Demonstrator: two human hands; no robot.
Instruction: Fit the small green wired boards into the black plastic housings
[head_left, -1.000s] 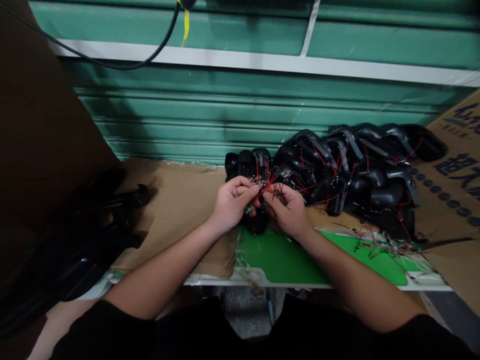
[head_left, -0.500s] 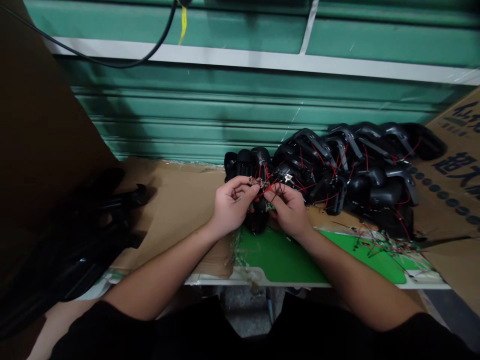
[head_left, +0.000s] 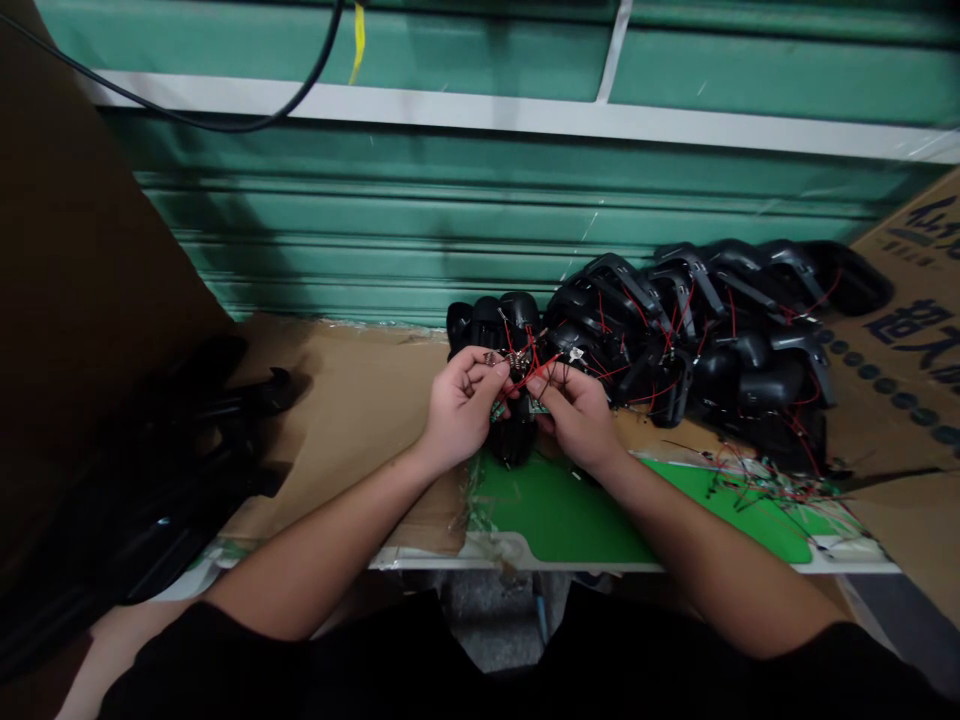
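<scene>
My left hand point(head_left: 459, 408) and my right hand point(head_left: 574, 415) meet over the far edge of a green mat point(head_left: 555, 515). Both are closed in a pinch on a small wired assembly point(head_left: 517, 368): thin red wires with tiny metal parts and a small green circuit board. A black plastic housing point(head_left: 514, 440) sits just below and between the hands. Whether it hangs from the wires or rests on the mat I cannot tell.
A heap of black plastic housings with red wires point(head_left: 697, 330) lies behind and to the right, against a green shutter wall point(head_left: 375, 230). Loose wire bits point(head_left: 765, 485) litter the mat's right end. Brown cardboard point(head_left: 352, 400) covers the table; dark objects point(head_left: 172, 450) lie left.
Both hands have shifted slightly up and away with the wires; fingers have re-pinched them. The view has tilted a little.
</scene>
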